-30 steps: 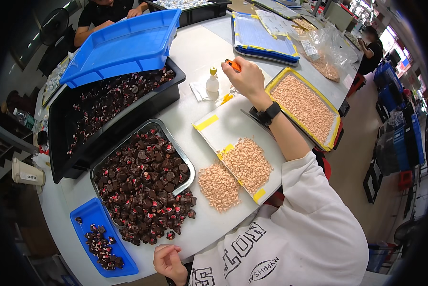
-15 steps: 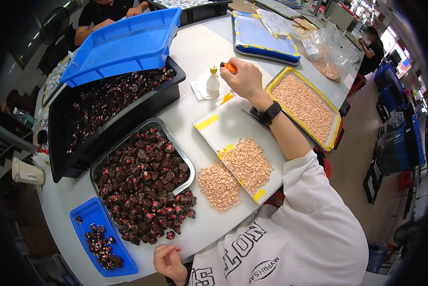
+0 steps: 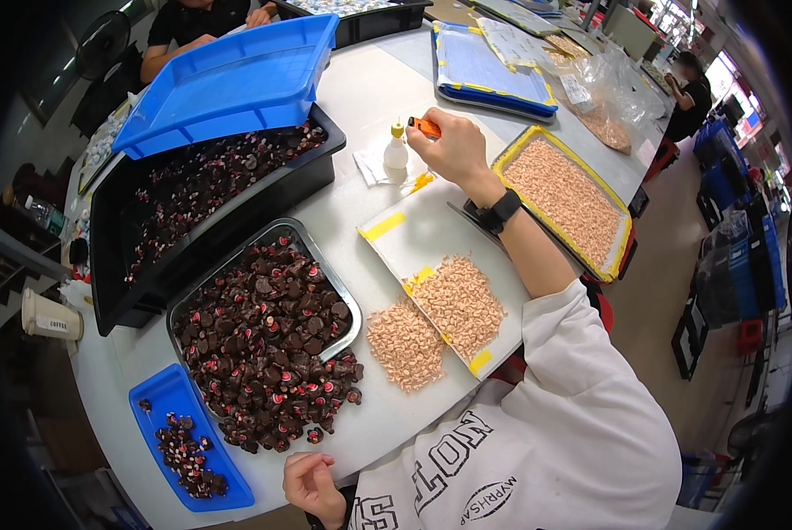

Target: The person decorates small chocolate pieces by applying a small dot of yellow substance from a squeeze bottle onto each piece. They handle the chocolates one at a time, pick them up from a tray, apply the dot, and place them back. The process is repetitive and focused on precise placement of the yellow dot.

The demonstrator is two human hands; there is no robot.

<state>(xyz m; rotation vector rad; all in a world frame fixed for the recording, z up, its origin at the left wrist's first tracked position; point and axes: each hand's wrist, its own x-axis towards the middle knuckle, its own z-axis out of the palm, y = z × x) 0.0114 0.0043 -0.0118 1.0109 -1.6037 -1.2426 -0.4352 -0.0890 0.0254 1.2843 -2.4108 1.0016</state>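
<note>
Crowded bench (image 3: 361, 97), orange tool (image 3: 427, 128) at the bottle (image 3: 396, 156)

White worktop runs under everything: a black bin (image 3: 315, 170) with a blue tray (image 3: 211, 84) tilted over it, a metal tray (image 3: 353, 318) heaped with dark pieces (image 3: 264, 349), and a white board (image 3: 427, 221) edged with yellow tape, where pale pieces (image 3: 405, 344) lie on and beside it.

Beyond the board, the right hand (image 3: 453, 146) has its grip closed around the orange tool, whose exact kind is hard to make out. Its end sits just beside the bottle's yellow cap and thin upright tip; whether they touch, I cannot tell. The bottle stands upright by a folded white cloth (image 3: 369, 168). The left hand (image 3: 313, 488) rests low at the near edge, fingers loosely curled with nothing visible in them; whether its fingertips meet is unclear.

To do this well, I would hold the wrist steady and approach the narrow tip gently, since such a slim bottle looks easy to knock over. The free left hand could brace its base. Fingers are best placed clear of the tip.
</note>
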